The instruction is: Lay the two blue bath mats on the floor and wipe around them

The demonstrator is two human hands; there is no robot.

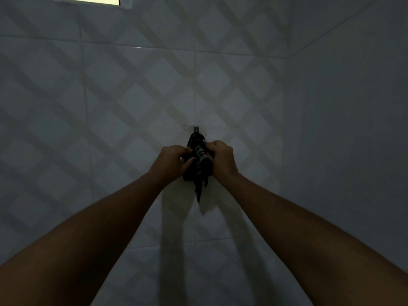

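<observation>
A dark cloth [199, 173] with pale stripes hangs bunched from a small metal wall hook [196, 129] on the tiled wall. My left hand [173, 159] grips the cloth's left side and my right hand [220, 156] grips its right side, both arms stretched out toward the wall. The cloth's lower end dangles to a point below my hands. No blue bath mats show in this view, and the floor is out of sight.
The wall [110, 107] is pale tile with a diagonal lattice pattern, dimly lit. A plain side wall [353, 129] meets it at a corner on the right. A bright window edge [88, 0] shows at the top left.
</observation>
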